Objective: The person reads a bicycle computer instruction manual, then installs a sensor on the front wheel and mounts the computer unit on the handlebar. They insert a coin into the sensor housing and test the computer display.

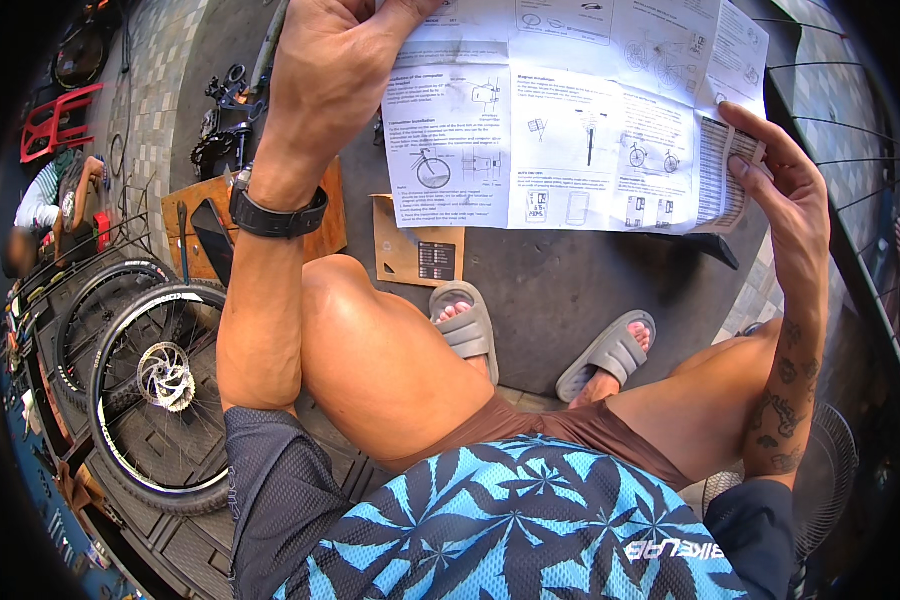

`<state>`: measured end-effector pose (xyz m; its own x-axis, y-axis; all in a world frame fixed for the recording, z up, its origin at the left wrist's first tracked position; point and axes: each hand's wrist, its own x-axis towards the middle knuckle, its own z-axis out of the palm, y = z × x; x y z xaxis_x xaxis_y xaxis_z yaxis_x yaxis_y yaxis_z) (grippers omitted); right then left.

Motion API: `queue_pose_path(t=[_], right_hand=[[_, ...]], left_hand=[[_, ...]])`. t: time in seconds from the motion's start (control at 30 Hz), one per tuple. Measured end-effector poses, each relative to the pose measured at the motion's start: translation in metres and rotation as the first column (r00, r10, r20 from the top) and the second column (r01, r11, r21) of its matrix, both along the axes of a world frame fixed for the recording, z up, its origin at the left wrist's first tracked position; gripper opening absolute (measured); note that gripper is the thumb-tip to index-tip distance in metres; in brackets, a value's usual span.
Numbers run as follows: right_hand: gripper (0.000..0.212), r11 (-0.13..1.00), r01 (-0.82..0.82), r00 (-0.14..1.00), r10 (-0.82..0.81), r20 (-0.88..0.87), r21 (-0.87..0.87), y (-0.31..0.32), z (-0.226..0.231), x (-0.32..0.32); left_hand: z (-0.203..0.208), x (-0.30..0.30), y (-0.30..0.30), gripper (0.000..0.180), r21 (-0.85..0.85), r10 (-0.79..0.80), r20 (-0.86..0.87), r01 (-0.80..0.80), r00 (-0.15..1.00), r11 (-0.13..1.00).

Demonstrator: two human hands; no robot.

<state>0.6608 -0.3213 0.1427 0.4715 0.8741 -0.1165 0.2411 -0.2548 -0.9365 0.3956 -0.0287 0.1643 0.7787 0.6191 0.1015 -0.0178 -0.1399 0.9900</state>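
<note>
A large unfolded instruction sheet [565,150], creased and covered in small print and line drawings of bicycles, is held up in front of me. My left hand [345,50] grips its upper left part; the fingertips run out of the top of the picture. A black watch [278,212] is strapped on that wrist. At the sheet's right edge my right hand [788,180] pinches the paper between thumb and fingers, with a dense block of text beside the thumb. Below the sheet, a brown cardboard piece [420,240] with a black label lies on the floor, near my left foot.
Bicycle wheels stand at the left, the nearer with a disc rotor [166,377]. Dark bike parts [220,140] and a wooden board [195,225] with tools lie ahead-left. A red stool [60,122] and another person [55,195] are farther off. A round fan [830,470] stands at right.
</note>
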Motion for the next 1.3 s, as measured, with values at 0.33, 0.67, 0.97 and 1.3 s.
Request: queue_pose_path(t=[0.33, 0.67, 0.97, 1.3], right_hand=[[0.044, 1.000, -0.009, 1.000, 0.009, -0.004, 0.007, -0.001, -0.001, 0.001], [0.044, 1.000, -0.004, 1.000, 0.004, -0.009, 0.006, -0.001, 0.000, 0.001], [0.044, 1.000, -0.006, 0.999, 0.006, -0.036, 0.011, 0.004, 0.001, -0.003], [0.046, 0.997, -0.028, 0.972, 0.011, -0.236, -0.067, 0.010, 0.008, -0.013]], left_hand=[[-0.001, 0.002, 0.001, 0.032, 0.037, 0.000, -0.009, 0.001, 1.000, 0.999], [-0.001, 0.001, 0.001, 0.032, 0.010, -0.011, -0.008, 0.011, 1.000, 1.000], [0.000, -0.002, 0.000, 0.030, 0.036, 0.010, -0.006, -0.010, 1.000, 0.999], [-0.004, -0.004, -0.001, 0.015, 0.129, 0.015, -0.114, 0.000, 0.993, 0.992]])
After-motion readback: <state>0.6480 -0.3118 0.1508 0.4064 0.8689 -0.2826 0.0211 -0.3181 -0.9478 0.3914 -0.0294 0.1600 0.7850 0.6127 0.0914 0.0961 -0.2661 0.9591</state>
